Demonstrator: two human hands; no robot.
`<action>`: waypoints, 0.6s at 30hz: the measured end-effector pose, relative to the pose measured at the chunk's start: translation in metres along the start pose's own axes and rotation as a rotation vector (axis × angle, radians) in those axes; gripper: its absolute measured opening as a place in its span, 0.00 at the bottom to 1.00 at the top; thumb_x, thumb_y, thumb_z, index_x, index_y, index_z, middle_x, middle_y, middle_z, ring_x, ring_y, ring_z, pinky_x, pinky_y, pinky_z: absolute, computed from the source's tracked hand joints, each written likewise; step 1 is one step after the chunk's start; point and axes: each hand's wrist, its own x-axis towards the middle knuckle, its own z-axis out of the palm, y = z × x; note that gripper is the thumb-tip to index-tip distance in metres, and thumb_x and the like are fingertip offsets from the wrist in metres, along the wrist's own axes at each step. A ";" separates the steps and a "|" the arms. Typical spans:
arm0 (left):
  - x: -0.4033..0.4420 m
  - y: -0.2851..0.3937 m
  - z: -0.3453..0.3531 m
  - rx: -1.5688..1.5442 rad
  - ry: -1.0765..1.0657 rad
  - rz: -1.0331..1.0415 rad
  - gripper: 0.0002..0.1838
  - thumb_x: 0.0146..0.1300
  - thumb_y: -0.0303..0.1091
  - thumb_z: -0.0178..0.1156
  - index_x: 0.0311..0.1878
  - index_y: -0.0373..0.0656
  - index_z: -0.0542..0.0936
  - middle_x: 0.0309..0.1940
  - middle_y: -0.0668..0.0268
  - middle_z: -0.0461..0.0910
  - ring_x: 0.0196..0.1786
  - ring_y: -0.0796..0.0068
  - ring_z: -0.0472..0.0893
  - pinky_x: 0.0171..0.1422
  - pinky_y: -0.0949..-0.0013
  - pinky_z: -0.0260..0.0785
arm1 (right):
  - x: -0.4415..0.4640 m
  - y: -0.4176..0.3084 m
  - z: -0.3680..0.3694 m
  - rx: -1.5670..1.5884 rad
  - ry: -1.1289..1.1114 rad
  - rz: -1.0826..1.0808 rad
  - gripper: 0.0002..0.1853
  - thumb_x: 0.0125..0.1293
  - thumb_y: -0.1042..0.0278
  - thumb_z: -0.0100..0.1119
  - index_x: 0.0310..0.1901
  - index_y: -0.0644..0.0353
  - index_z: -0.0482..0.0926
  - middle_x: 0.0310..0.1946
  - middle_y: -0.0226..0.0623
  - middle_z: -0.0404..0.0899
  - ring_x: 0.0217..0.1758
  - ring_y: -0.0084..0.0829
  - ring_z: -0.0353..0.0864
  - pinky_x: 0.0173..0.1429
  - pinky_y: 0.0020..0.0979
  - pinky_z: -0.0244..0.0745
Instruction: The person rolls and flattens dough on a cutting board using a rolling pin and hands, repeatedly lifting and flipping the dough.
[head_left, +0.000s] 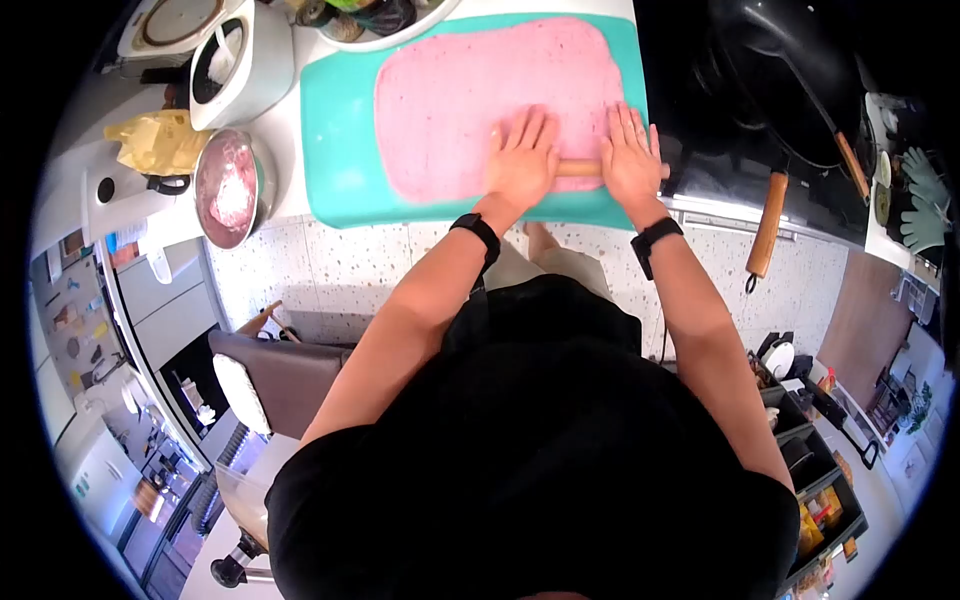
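Note:
A large flat sheet of pink dough lies on a teal mat. Across its lower right part runs a thin wooden rolling pin. My left hand rests flat over the pin's left part, fingers stretched forward. Over its right part lies my right hand, fingers also extended, close to the mat's right edge. Both palms press on the pin from above and hide parts of it. Neither hand is wrapped round it.
Left of the mat stands a metal bowl with pink residue. Behind it are a yellow bag and a white rice cooker. A plate touches the far side. On the right, a black wok with a wooden handle sits on the stove.

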 end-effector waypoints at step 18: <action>-0.077 0.010 0.007 -0.034 0.061 0.168 0.30 0.67 0.36 0.57 0.74 0.53 0.71 0.73 0.68 0.71 0.77 0.60 0.65 0.75 0.49 0.60 | -0.095 -0.012 -0.007 0.187 0.017 0.010 0.33 0.73 0.59 0.56 0.76 0.60 0.62 0.78 0.40 0.61 0.79 0.40 0.61 0.81 0.47 0.51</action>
